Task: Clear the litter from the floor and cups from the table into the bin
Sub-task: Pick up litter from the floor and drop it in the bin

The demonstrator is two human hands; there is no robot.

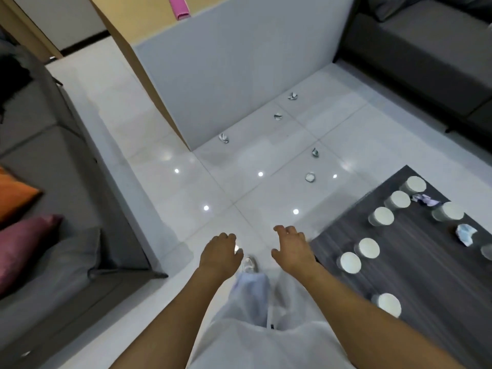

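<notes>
Both my hands, left (219, 251) and right (292, 247), hang empty and slack at lower centre. Crumpled paper litter (310, 177) dots the glossy white tiled floor (165, 187) above; white paper cups (368, 248) crowd the dark wood-grain desk (415, 265), right. No bin visible; nothing is collected yet, and stooping for the nearest wad looks likeliest.

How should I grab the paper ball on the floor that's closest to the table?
Come straight down from above and pinch the crumpled paper ball across its middle with fingertips. It is a small rounded wad lying alone on the white floor, nothing crowding its sides. Both hands look free.
</notes>
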